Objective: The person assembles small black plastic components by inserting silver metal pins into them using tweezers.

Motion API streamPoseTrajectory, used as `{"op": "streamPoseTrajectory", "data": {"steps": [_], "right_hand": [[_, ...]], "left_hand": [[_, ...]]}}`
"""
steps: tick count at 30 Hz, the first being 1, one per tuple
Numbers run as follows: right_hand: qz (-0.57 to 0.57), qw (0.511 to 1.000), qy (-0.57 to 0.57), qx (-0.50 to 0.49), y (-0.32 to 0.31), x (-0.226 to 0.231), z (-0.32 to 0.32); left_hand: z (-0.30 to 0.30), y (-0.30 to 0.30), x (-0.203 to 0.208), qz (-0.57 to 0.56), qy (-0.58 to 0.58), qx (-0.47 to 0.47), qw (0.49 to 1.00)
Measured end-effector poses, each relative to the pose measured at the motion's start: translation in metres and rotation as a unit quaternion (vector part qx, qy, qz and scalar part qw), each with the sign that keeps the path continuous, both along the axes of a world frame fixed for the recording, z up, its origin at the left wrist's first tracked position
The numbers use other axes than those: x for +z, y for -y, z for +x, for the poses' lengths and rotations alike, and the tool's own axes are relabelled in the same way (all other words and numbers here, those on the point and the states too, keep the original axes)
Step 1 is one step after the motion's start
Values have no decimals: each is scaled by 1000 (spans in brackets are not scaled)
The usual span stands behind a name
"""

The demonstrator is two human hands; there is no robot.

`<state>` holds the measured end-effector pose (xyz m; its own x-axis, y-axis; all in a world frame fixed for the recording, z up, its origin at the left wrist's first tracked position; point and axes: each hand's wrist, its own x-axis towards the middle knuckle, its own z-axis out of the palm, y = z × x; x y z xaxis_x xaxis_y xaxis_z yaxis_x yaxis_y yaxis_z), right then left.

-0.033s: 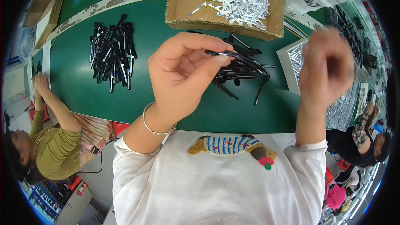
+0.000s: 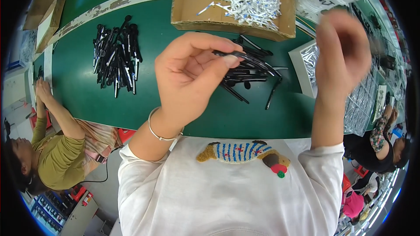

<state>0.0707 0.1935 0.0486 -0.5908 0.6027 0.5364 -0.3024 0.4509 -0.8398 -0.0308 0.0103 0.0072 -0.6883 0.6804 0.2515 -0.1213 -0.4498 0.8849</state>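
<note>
My left hand (image 2: 183, 76) pinches a slim black plastic piece (image 2: 245, 57) between thumb and fingertips, above the table's middle. The piece is curved and points to the right. Below and behind it lies a loose pile of similar black pieces (image 2: 236, 95), partly hidden by the hand. My right hand (image 2: 343, 52) is raised at the right with its fingers curled and smeared by motion; whether it holds anything is not visible. Nearest to it is a white open box (image 2: 302, 67) with shiny clear-and-silver contents.
Another pile of black pieces (image 2: 116, 57) lies on the green table (image 2: 74, 83) to the left. A cardboard box (image 2: 188, 15) of white strips stands at the back. Clear plastic bags (image 2: 358, 109) lie at right. Co-workers sit at left (image 2: 61, 157) and right (image 2: 385, 148).
My right hand has moved slightly up and away from me. My left hand keeps its pinch on the black piece, almost in place.
</note>
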Motion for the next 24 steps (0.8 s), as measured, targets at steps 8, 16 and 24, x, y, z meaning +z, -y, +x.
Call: {"op": "streamPoseTrajectory", "data": {"steps": [8,16,24], "right_hand": [[209,902,357,-119,-45,-11,30],[247,819,511,-78,-44,-35,87],[73,884,447,-114,-51,-22,98]], "left_hand": [[0,-1,0,-55,11,-10,998],[9,-7,-4,-104,-13,-80,991],[19,-11,1,-159,14,-27,987]]}}
